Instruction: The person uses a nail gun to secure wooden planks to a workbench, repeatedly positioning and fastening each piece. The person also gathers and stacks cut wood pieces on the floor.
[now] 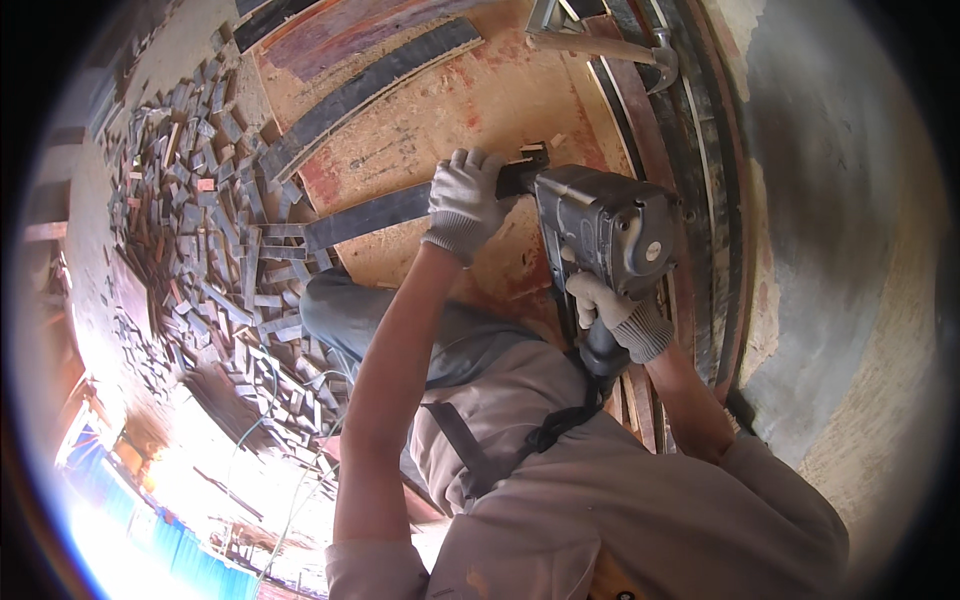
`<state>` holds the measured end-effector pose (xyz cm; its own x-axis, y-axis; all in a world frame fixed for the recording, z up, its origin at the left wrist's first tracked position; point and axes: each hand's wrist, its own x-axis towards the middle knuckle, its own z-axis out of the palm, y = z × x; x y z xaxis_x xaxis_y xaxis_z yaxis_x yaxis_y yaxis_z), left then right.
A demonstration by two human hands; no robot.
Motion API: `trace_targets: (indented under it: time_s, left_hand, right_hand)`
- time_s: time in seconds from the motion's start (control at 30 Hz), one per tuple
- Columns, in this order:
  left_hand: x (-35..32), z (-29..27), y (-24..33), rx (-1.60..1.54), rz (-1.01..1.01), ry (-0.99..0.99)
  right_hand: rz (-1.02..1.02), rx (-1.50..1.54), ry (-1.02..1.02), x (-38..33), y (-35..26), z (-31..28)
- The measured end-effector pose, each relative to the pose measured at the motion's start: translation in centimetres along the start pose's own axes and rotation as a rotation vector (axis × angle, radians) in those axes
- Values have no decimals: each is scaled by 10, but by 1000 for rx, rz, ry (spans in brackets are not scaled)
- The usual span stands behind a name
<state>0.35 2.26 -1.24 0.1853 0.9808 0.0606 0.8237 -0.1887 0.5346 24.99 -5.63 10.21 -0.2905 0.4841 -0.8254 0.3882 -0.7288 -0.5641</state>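
Power tool (612, 228) in right hand (602, 300)

Strip (372, 213) over board (510, 90), power tool (610, 225) right, wood pieces (205, 190) left

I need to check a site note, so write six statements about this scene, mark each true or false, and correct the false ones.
1. The left grip is closed over a dark strip. True.
2. A hammer lies toward the top of the picture, apart from both grips. True.
3. The right grip holds the hammer. False: it is closed on a power tool.
4. The power tool is bright yellow. False: its body is dark, near black.
5. Many small block-like pieces lie scattered on the person's left. True.
6. Both grips are bare. False: each wears a light-coloured glove.
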Motion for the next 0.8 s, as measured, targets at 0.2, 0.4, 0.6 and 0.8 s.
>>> trace_targets:
  time_s: [0.2,0.4,0.6,0.8]
  left_hand:
    - [0,-1,-2,-38,1,-1]
    - [1,2,-5,-53,-15,-3]
    - [-1,3,-6,-85,-48,-19]
    - [-1,3,-6,-73,-60,-19]
  right_hand:
    - [-77,-21,36,-4,-1,2]
    - [-7,-45,73,-1,-6,9]
    - [9,89,84,-1,-14,6]
    - [-7,-21,128,-5,-16,6]
